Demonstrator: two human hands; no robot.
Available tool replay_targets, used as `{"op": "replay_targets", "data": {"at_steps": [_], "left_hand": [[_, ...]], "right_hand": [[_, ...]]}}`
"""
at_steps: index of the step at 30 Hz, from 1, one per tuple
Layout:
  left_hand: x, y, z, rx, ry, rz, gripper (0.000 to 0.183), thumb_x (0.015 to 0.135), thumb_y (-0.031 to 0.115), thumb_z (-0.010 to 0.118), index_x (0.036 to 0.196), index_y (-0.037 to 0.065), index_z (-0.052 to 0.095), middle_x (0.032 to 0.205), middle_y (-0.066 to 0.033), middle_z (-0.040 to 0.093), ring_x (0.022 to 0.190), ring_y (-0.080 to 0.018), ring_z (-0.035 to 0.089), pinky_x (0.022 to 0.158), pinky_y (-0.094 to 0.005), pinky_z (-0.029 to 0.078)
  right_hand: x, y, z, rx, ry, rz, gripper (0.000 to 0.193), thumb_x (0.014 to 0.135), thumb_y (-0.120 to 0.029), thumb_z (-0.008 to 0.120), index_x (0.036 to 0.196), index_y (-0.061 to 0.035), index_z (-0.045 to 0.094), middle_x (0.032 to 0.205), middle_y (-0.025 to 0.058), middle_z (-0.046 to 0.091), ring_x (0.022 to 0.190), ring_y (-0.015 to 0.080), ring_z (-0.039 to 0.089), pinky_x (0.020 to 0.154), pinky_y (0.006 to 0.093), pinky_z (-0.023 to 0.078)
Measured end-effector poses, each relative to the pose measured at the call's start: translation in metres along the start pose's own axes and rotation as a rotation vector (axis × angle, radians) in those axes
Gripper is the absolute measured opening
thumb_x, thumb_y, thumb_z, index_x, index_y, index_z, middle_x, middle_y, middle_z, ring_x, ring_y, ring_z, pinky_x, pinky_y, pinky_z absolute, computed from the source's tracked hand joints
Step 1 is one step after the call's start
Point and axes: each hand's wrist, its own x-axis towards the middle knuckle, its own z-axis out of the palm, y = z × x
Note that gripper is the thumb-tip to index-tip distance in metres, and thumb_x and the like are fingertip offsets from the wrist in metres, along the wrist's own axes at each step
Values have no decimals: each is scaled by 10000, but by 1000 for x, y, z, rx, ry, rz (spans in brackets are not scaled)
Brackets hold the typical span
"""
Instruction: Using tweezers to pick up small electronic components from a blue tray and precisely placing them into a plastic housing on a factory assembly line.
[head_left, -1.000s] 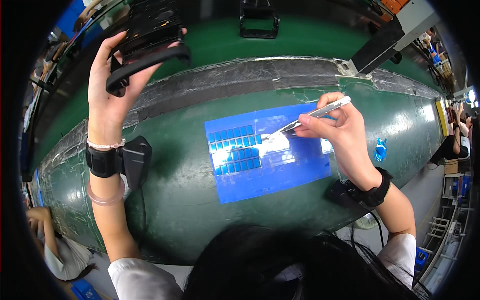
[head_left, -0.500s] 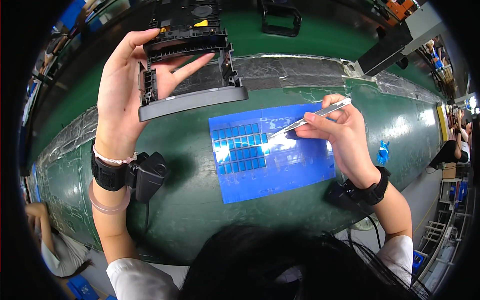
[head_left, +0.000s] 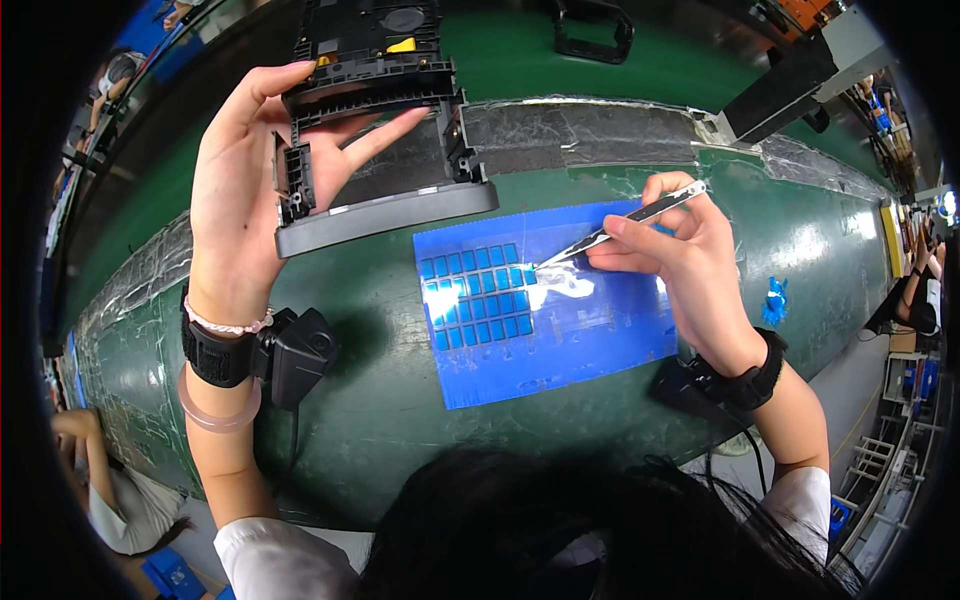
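Right grip (head_left: 680,240) pinched firmly round the tweezers (head_left: 655,209); tips down at the right end of the small blue tabs (head_left: 480,290) on the blue sheet (head_left: 500,385). Whether a tab sits between them, I can't tell. Left grip (head_left: 235,200) half-curled, thumb at an edge, one finger stretched loose, holding the black frame (head_left: 390,213) beyond the sheet and to its left. Risks, my judgement: a tab could tear or fold if the tips bite badly; the sheet, with neither hand on it, could drag along; glare on it could mislead my aim; the loose left hold could let the frame tip.
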Motion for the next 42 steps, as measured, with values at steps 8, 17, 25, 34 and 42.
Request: {"op": "replay_targets", "data": {"at_steps": [8,17,25,34,42], "left_hand": [[3,-3,-5,54,43,-14,201,751,91,397,843,-81,446,977,-221,461,987,-309,413,893,-487,272],[-27,-41,26,506,-105,-3,470,668,50,448,1105,-52,309,1025,-139,466,940,-197,471,806,-318,371],[-62,-58,44,339,-150,-140,647,599,-106,401,1193,-36,153,1148,-158,342,1083,-246,341,893,-331,264],[-63,-64,31,402,-400,-34,688,580,-139,389,1207,-20,130,1181,-145,298,1111,-249,299,909,-335,231],[-65,-67,32,438,-389,-11,685,592,-137,383,1211,-21,113,1182,-155,290,1113,-250,293,904,-332,240]], "right_hand": [[-12,-23,-1,77,42,-73,229,680,61,513,824,-28,358,668,145,553,597,248,579,551,289,491],[-44,-58,18,108,136,-291,249,676,22,434,882,-23,302,717,104,463,500,203,550,454,230,478],[-48,-49,17,54,163,-389,253,676,7,442,872,-6,284,726,118,457,468,195,530,437,221,480],[-50,-46,19,-56,197,-446,259,670,5,450,866,-4,282,727,133,461,498,191,534,451,237,500],[-50,-36,27,29,239,-594,288,668,-2,458,896,15,283,739,152,460,472,211,544,454,227,490]]}}
